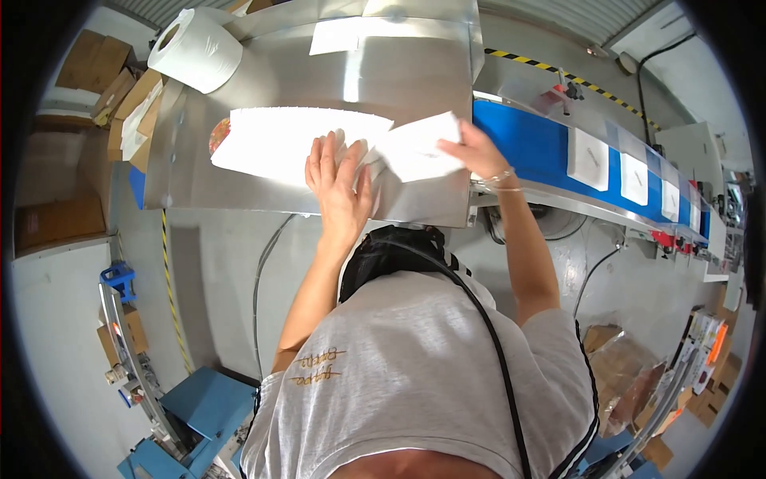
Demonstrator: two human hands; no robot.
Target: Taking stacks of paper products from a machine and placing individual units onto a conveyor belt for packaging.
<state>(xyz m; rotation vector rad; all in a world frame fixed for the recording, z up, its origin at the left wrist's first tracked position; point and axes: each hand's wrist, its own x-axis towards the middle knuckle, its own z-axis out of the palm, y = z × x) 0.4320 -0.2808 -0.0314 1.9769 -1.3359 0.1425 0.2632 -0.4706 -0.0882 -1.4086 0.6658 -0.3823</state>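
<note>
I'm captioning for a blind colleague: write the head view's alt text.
A person's right hand holds a white piece over a metal table; left hand lies on a white pile. At right, a blue conveyor carries white squares.

Long white stack (pixel 275 145) lies flat; white packet (pixel 416 152) (squarish) slants at its right end

place: factory-like workshop | shown by: blue conveyor belt (pixel 530 139), steel worktable (pixel 275 76), striped hazard tape (pixel 174 297), cardboard boxes (pixel 94 61)

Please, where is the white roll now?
In the head view, the white roll sits upper left, at the far-left corner of the metal table, near cardboard boxes.
</note>
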